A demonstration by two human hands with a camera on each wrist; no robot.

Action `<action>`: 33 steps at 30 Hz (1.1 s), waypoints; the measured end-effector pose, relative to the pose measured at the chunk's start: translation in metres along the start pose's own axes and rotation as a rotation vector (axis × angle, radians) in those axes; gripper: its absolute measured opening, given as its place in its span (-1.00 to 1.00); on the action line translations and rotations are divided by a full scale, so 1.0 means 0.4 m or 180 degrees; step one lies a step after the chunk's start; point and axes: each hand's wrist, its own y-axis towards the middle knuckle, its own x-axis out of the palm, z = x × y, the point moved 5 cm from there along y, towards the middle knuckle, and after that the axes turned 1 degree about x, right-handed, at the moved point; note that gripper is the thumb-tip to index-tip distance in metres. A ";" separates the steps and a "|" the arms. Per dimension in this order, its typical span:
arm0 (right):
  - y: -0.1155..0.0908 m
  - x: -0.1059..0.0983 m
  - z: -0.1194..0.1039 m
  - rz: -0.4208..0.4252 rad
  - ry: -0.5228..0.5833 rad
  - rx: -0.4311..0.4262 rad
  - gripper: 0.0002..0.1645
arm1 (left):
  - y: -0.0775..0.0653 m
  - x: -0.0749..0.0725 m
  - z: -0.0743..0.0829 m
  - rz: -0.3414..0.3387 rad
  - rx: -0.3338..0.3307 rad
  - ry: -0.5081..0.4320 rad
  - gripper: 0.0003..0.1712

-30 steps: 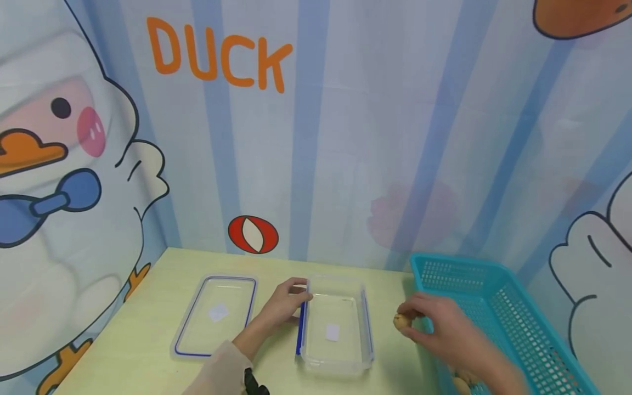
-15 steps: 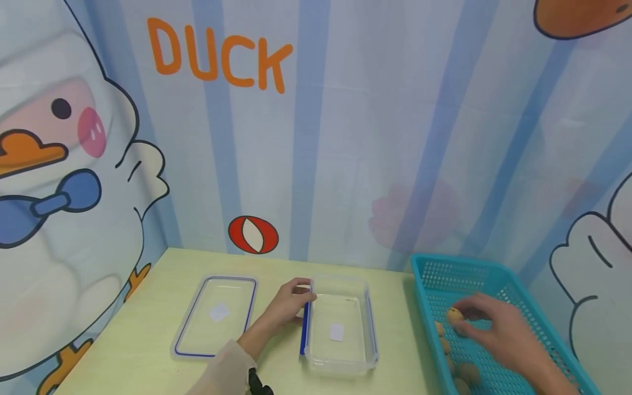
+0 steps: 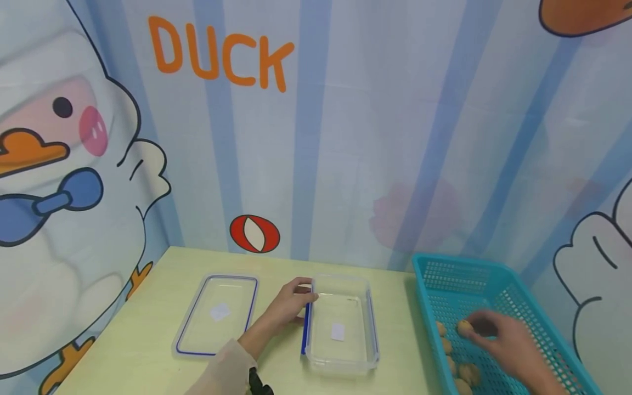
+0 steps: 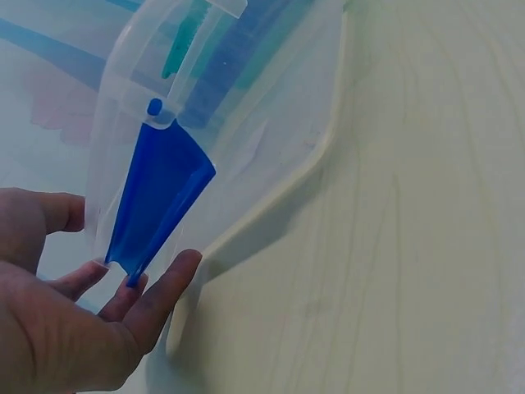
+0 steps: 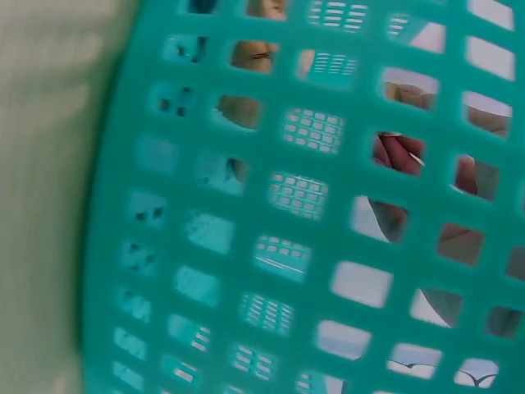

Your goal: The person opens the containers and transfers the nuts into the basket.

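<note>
My left hand [image 3: 286, 304] grips the left wall of a clear plastic food container [image 3: 340, 356] with its thumb and fingers. In the left wrist view, my fingertips [image 4: 187, 261] sit by the container's blue latch flap [image 4: 160, 189], which hangs down. Inside the turquoise basket [image 3: 422, 307], my right hand [image 3: 506, 340] pinches a round tan walnut [image 3: 464, 328] between thumb and fingers. Several more walnuts [image 3: 469, 374] lie along the basket's left side. The right wrist view looks through the basket's holed wall [image 5: 254, 217], which hides much of that hand.
The container's clear lid [image 3: 212, 334], edged with a blue seal, lies flat on the pale yellow table [image 3: 128, 340] at left. A small white label [image 3: 338, 332] shows at the container's bottom. A printed duck curtain [image 3: 345, 137] hangs behind the table.
My right hand has moved right with the walnut, from beside the basket's left rim to low inside the basket. The container has shifted slightly right, my left hand still on it.
</note>
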 end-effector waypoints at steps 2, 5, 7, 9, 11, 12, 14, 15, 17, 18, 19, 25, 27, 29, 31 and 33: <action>0.006 0.010 0.009 -0.0035 0.0000 0.0015 -0.52 | -0.001 0.000 0.002 -0.0012 -0.0004 -0.0010 -0.34; 0.014 0.019 0.016 -0.0069 -0.0057 0.0016 -0.57 | -0.003 0.000 0.003 -0.0019 0.0005 -0.0022 -0.33; 0.018 0.022 0.019 -0.0097 -0.0083 0.0001 -0.61 | -0.004 0.000 0.003 -0.0017 0.0005 -0.0022 -0.33; 0.019 0.024 0.021 -0.0114 -0.0095 -0.0008 -0.64 | -0.003 -0.001 0.003 -0.0015 0.0004 -0.0021 -0.33; 0.019 0.025 0.022 -0.0121 -0.0094 -0.0015 -0.64 | -0.002 -0.001 0.001 -0.0011 -0.0010 -0.0008 -0.34; 0.019 0.025 0.023 -0.0124 -0.0091 -0.0015 -0.63 | -0.002 -0.001 0.000 -0.0009 -0.0015 0.0002 -0.34; 0.020 0.027 0.024 -0.0123 -0.0091 -0.0002 -0.61 | -0.001 -0.002 -0.001 -0.0011 -0.0022 0.0004 -0.34; 0.021 0.027 0.025 -0.0122 -0.0098 0.0013 -0.60 | -0.001 -0.002 -0.002 -0.0012 -0.0029 0.0000 -0.34; 0.021 0.031 0.026 -0.0132 -0.0103 0.0001 -0.57 | -0.001 -0.002 -0.002 -0.0015 -0.0019 0.0002 -0.34; 0.021 0.033 0.025 -0.0136 -0.0101 -0.0017 -0.56 | -0.001 -0.002 -0.003 -0.0015 -0.0014 0.0001 -0.34; 0.020 0.035 0.025 -0.0142 -0.0098 -0.0048 -0.55 | 0.000 -0.002 -0.003 -0.0017 -0.0010 -0.0003 -0.34; 0.011 0.046 0.011 -0.0256 -0.0024 -0.0143 -0.51 | -0.001 0.003 -0.003 0.0000 -0.0002 0.0017 -0.35; 0.007 0.049 -0.003 -0.0298 0.0006 -0.0147 -0.51 | -0.002 0.003 -0.003 0.0007 0.0014 0.0035 -0.35; 0.000 0.052 -0.024 -0.0314 0.0044 -0.0204 -0.52 | -0.002 0.004 -0.002 0.0012 0.0037 0.0051 -0.36; -0.008 0.054 -0.049 -0.0310 0.0083 -0.0283 -0.53 | -0.002 0.003 -0.001 0.0020 0.0063 0.0086 -0.36; -0.015 0.058 -0.075 -0.0301 0.0083 -0.0360 -0.56 | -0.003 0.002 0.000 0.0033 0.0087 0.0126 -0.37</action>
